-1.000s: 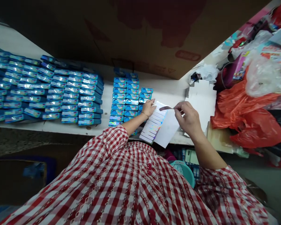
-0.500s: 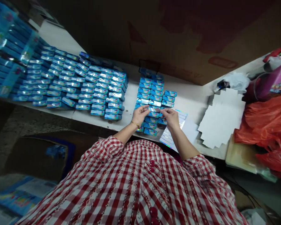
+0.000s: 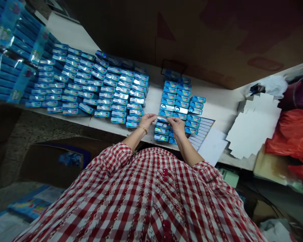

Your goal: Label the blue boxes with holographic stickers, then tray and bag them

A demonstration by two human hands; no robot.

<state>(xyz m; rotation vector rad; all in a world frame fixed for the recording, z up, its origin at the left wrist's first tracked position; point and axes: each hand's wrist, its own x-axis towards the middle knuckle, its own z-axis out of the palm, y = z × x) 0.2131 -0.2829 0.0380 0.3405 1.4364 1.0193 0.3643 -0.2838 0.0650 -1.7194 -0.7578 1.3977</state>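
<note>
From where I stand, a thin strip (image 3: 162,118) is over the small blue boxes (image 3: 170,96), near the front edge of the tabletop (image 3: 154,90). Left hand (image 3: 146,123) and right hand (image 3: 177,126) pinch its opposite ends, I think to keep it straight. The ruled sheet (image 3: 203,131) lies rightward along this edge, seemingly for easy reach.

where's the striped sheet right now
In the head view, the striped sheet lies on the white table right of centre, between the rightmost blue boxes and the plain white paper.
</note>
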